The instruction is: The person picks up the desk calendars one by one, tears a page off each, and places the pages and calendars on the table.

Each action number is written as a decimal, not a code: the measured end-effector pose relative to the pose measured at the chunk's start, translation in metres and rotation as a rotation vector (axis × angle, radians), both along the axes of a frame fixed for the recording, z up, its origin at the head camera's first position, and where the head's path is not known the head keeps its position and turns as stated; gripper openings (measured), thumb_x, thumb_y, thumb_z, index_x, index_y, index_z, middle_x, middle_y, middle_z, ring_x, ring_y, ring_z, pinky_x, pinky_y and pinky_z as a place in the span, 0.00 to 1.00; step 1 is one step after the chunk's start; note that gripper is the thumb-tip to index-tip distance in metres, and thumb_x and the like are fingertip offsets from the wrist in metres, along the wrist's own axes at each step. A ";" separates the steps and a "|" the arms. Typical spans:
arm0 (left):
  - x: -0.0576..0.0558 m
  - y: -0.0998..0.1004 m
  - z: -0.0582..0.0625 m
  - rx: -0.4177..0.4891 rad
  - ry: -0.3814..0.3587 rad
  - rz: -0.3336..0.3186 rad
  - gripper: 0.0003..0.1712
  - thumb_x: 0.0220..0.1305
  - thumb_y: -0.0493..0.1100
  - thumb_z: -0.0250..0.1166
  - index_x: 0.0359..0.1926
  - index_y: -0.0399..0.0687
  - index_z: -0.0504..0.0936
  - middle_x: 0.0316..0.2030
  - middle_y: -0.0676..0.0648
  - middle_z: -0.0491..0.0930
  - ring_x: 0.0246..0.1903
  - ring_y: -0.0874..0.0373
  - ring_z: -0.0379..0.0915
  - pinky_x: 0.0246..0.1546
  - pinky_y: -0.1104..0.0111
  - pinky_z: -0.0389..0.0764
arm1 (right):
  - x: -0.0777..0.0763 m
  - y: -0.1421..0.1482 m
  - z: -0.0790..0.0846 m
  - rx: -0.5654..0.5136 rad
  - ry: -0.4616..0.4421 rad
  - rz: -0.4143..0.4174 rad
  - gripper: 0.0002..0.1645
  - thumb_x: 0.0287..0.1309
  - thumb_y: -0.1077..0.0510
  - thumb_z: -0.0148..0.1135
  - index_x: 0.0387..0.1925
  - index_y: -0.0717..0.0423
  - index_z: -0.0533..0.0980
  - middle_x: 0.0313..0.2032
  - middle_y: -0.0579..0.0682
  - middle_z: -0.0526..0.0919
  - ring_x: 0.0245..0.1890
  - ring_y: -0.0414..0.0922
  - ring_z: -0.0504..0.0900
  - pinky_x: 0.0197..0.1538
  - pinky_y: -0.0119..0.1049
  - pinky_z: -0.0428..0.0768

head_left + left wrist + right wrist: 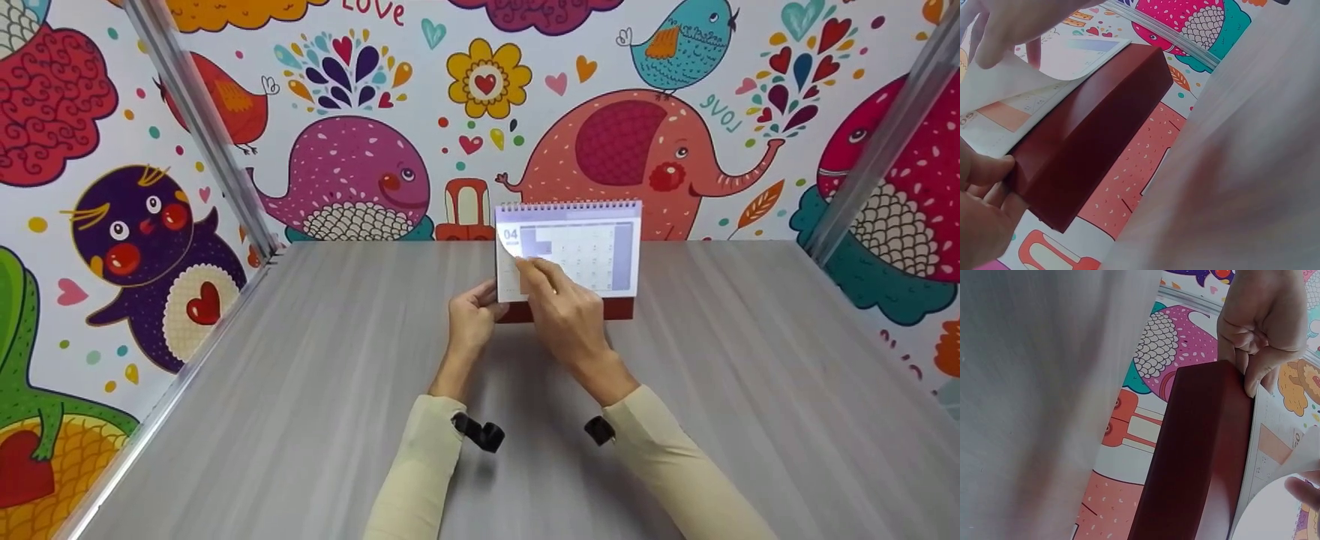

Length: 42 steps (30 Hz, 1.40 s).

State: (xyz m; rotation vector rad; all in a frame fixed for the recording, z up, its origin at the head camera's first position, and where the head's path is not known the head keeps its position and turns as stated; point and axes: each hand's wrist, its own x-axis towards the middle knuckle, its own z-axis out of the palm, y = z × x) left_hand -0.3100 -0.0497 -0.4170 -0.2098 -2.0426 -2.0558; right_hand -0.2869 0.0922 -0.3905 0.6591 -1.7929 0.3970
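Two hands [472, 319] [570, 311], calendar [581, 247] facing viewer, long axis sideways

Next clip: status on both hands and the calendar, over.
Left hand grips red calendar base at one end. Right hand pinches 04 page, partly lifted. No obstruction seen.

I've got one desk cal [589, 251], approx. upright, pgs facing me, held clear of the worktop [337, 390]. Wire spiral [570, 204] runs along top edge; white top pg [1010, 84] w/ purple bands, "04" upper L, lower L corner curled up. Dk red base [1095, 135] below.
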 end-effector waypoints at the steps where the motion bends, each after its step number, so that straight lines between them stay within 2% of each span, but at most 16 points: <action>1: 0.000 0.000 0.000 0.002 0.002 -0.002 0.26 0.53 0.19 0.58 0.57 0.20 0.76 0.51 0.25 0.80 0.54 0.38 0.80 0.49 0.61 0.86 | 0.000 0.000 0.000 -0.003 0.001 0.001 0.20 0.56 0.69 0.66 0.51 0.55 0.81 0.43 0.55 0.87 0.17 0.47 0.77 0.18 0.36 0.76; 5: 0.000 0.001 0.000 0.011 0.003 -0.012 0.27 0.53 0.19 0.56 0.57 0.21 0.77 0.52 0.26 0.80 0.55 0.39 0.79 0.51 0.59 0.84 | 0.000 0.001 -0.002 -0.003 0.002 -0.006 0.17 0.54 0.68 0.67 0.47 0.59 0.83 0.42 0.57 0.87 0.21 0.49 0.82 0.22 0.38 0.82; 10: 0.000 0.001 0.000 0.008 -0.001 -0.016 0.26 0.54 0.20 0.57 0.57 0.23 0.77 0.52 0.26 0.81 0.54 0.39 0.80 0.52 0.60 0.85 | -0.001 0.005 -0.005 0.008 -0.009 -0.008 0.17 0.60 0.65 0.65 0.52 0.60 0.80 0.42 0.58 0.86 0.34 0.52 0.88 0.33 0.42 0.87; 16: 0.002 0.002 0.002 -0.004 0.003 -0.015 0.26 0.54 0.20 0.58 0.57 0.23 0.77 0.52 0.26 0.81 0.54 0.39 0.80 0.50 0.62 0.85 | -0.001 0.011 -0.010 0.013 0.028 -0.004 0.25 0.61 0.67 0.63 0.60 0.55 0.77 0.41 0.58 0.87 0.36 0.53 0.88 0.29 0.44 0.86; 20: 0.002 0.003 0.002 0.004 0.003 -0.021 0.26 0.54 0.19 0.58 0.57 0.22 0.77 0.52 0.26 0.80 0.54 0.38 0.80 0.49 0.62 0.85 | -0.002 0.013 -0.012 0.010 0.026 -0.028 0.24 0.57 0.67 0.66 0.57 0.58 0.79 0.43 0.59 0.88 0.40 0.54 0.88 0.33 0.45 0.87; 27: 0.002 0.004 0.001 0.054 -0.019 -0.032 0.26 0.55 0.18 0.57 0.58 0.21 0.76 0.52 0.25 0.80 0.55 0.38 0.79 0.50 0.63 0.85 | -0.005 0.016 -0.013 0.012 0.008 -0.072 0.16 0.58 0.67 0.67 0.49 0.60 0.83 0.48 0.57 0.88 0.48 0.54 0.87 0.44 0.48 0.87; 31: 0.002 0.003 0.001 0.072 -0.024 -0.044 0.26 0.57 0.19 0.57 0.59 0.21 0.75 0.54 0.25 0.79 0.56 0.40 0.79 0.53 0.61 0.84 | -0.006 0.022 -0.006 -0.015 0.024 -0.050 0.16 0.57 0.67 0.68 0.48 0.59 0.84 0.46 0.57 0.89 0.45 0.55 0.88 0.43 0.48 0.87; 35: 0.002 0.002 0.000 0.074 -0.010 -0.050 0.26 0.59 0.19 0.56 0.60 0.22 0.74 0.55 0.26 0.79 0.58 0.40 0.77 0.55 0.58 0.82 | -0.006 0.028 0.005 -0.018 0.059 -0.027 0.15 0.58 0.66 0.68 0.48 0.59 0.84 0.43 0.57 0.90 0.42 0.54 0.89 0.38 0.46 0.88; 42: 0.001 0.003 0.000 0.048 -0.016 -0.027 0.26 0.58 0.19 0.56 0.59 0.24 0.76 0.54 0.27 0.80 0.55 0.40 0.80 0.53 0.58 0.84 | -0.005 0.032 0.026 -0.043 0.071 -0.012 0.13 0.56 0.67 0.69 0.45 0.58 0.84 0.39 0.56 0.90 0.37 0.54 0.90 0.30 0.45 0.86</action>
